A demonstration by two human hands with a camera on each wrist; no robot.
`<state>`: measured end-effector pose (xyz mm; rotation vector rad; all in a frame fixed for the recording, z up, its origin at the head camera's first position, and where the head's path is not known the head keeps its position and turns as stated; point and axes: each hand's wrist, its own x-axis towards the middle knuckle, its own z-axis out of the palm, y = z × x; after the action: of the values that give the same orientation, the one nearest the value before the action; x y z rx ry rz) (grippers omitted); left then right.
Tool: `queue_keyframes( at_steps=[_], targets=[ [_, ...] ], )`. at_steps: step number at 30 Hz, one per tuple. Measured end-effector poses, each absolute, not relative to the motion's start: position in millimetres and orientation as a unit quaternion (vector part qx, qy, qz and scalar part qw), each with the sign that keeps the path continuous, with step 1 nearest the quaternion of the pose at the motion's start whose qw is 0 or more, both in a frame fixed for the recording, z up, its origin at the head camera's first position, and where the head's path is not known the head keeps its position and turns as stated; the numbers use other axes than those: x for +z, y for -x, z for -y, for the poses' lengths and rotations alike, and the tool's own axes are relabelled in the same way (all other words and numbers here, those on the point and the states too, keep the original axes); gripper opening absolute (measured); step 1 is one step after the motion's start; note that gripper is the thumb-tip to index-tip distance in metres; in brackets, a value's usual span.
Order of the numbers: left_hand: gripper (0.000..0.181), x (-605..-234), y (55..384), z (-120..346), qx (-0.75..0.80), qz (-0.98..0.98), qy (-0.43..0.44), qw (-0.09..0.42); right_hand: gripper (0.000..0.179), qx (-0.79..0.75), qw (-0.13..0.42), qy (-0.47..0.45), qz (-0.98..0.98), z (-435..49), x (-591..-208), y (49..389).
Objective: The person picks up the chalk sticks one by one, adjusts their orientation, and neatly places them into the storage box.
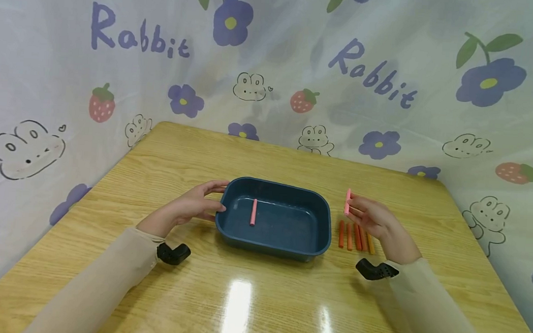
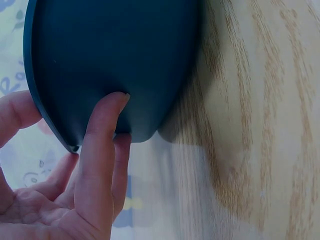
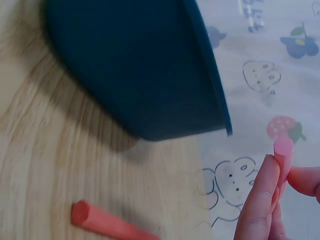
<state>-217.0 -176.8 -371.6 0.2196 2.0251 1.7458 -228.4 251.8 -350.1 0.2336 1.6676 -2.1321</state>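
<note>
A dark blue rectangular plastic bin stands on the wooden table, with one pink stick of chalk lying inside towards its left. My left hand touches the outside of the bin's left end, fingers spread along the wall and rim. Beyond the bin's right end, my right hand pinches another pink stick of chalk between thumb and fingers, held upright above the table. Below that hand several red, orange and yellowish chalk sticks lie side by side, partly covered by it. One orange-red chalk stick shows in the right wrist view.
The wooden table reaches back to a white curtain printed with rabbits, flowers and strawberries, which also hangs on both sides. Black wrist devices sit at both cuffs. Light glares on the near tabletop.
</note>
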Motion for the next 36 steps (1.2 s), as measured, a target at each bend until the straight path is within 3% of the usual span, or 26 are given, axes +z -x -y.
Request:
queue_keyframes(
  at_steps=[36],
  targets=[
    [0.071,-374.0,218.6,176.4,0.629,-0.739,-0.076,0.227,0.054,-0.763,0.257,-0.099,-0.585,-176.6,-325.6,258.5]
  ],
)
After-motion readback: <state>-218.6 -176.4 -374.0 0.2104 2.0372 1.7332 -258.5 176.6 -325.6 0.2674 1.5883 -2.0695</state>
